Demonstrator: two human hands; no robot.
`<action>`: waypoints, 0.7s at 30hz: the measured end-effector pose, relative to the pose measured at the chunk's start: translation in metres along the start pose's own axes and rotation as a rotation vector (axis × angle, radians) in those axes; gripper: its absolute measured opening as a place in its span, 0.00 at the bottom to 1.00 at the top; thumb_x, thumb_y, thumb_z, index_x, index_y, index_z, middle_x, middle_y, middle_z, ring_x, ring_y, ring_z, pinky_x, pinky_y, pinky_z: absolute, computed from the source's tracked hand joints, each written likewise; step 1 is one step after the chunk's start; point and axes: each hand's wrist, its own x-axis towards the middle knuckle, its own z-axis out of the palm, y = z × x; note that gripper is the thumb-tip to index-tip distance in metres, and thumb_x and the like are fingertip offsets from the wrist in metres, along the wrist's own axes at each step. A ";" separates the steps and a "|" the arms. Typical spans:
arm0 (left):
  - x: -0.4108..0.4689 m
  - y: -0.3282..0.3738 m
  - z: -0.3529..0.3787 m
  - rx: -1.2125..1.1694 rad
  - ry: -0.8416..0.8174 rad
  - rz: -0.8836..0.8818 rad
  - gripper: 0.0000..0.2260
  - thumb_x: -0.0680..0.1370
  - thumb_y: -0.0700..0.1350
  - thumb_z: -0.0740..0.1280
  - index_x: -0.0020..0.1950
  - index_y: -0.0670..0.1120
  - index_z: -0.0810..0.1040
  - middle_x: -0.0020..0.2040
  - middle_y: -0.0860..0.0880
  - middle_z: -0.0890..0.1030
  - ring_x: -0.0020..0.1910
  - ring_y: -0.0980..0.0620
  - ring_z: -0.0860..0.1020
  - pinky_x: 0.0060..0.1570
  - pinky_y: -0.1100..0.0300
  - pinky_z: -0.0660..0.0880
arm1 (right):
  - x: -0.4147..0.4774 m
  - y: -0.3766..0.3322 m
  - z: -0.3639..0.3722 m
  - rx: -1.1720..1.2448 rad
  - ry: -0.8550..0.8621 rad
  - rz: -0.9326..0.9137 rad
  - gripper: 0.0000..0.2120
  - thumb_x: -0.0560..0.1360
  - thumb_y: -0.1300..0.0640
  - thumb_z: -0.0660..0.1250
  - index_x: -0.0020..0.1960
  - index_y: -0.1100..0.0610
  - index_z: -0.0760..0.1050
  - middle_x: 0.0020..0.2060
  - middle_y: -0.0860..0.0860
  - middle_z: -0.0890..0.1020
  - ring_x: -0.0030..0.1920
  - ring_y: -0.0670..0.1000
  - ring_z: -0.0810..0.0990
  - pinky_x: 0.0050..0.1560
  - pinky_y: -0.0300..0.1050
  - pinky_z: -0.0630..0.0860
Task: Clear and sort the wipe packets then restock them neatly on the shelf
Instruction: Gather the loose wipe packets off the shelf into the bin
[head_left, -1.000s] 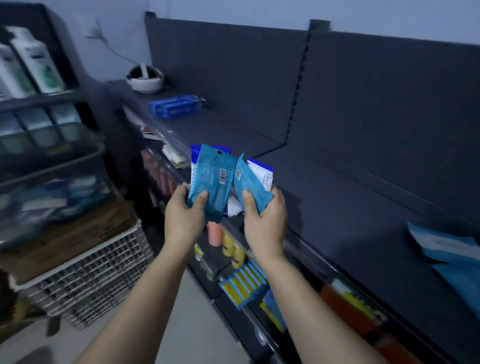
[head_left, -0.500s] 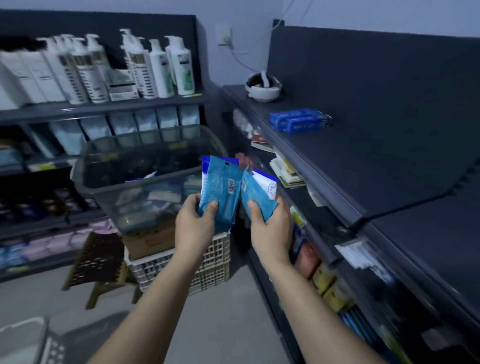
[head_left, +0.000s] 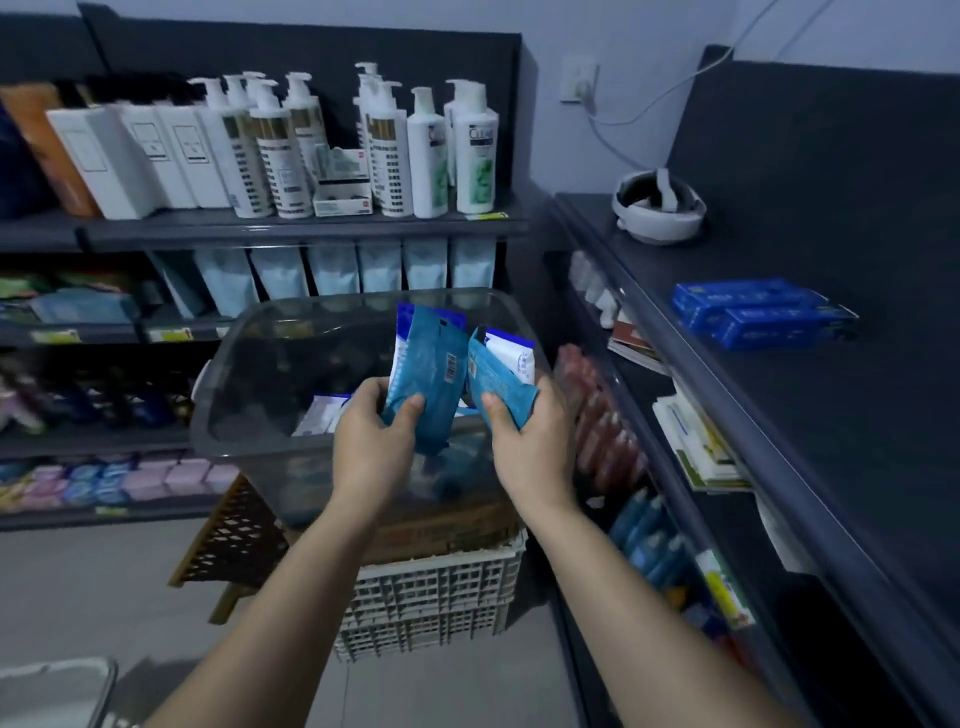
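At the centre of the frame, a small stack of blue wipe packets (head_left: 428, 364) is gripped in the left hand (head_left: 369, 441), the thumb curled over its front. A second stack (head_left: 498, 382) is pinched in the right hand (head_left: 532, 447) just beside it. Both are held above a grey see-through tub (head_left: 218, 400), which stands over a white crate (head_left: 431, 603). The dark shelf (head_left: 779, 426) is seen along the right of the frame — blue boxes (head_left: 763, 312) lie on it
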 end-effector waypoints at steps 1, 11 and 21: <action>0.013 0.000 0.001 0.022 0.016 0.007 0.05 0.79 0.48 0.66 0.53 0.49 0.75 0.46 0.56 0.79 0.46 0.54 0.79 0.47 0.46 0.80 | 0.014 0.001 0.007 -0.016 -0.017 -0.011 0.13 0.75 0.54 0.69 0.57 0.58 0.74 0.49 0.47 0.75 0.50 0.48 0.75 0.49 0.41 0.71; 0.131 -0.034 -0.010 0.563 -0.008 -0.010 0.07 0.76 0.51 0.67 0.51 0.50 0.74 0.46 0.50 0.80 0.44 0.47 0.78 0.43 0.49 0.78 | 0.106 0.022 0.090 -0.174 -0.310 -0.083 0.13 0.76 0.55 0.67 0.59 0.56 0.73 0.54 0.50 0.78 0.53 0.52 0.76 0.46 0.41 0.67; 0.231 -0.135 -0.037 1.232 -0.782 -0.199 0.16 0.74 0.48 0.67 0.62 0.49 0.75 0.63 0.46 0.76 0.59 0.47 0.76 0.58 0.56 0.74 | 0.142 0.062 0.186 -0.719 -1.143 0.027 0.28 0.74 0.50 0.70 0.71 0.52 0.66 0.69 0.53 0.71 0.68 0.56 0.69 0.62 0.45 0.68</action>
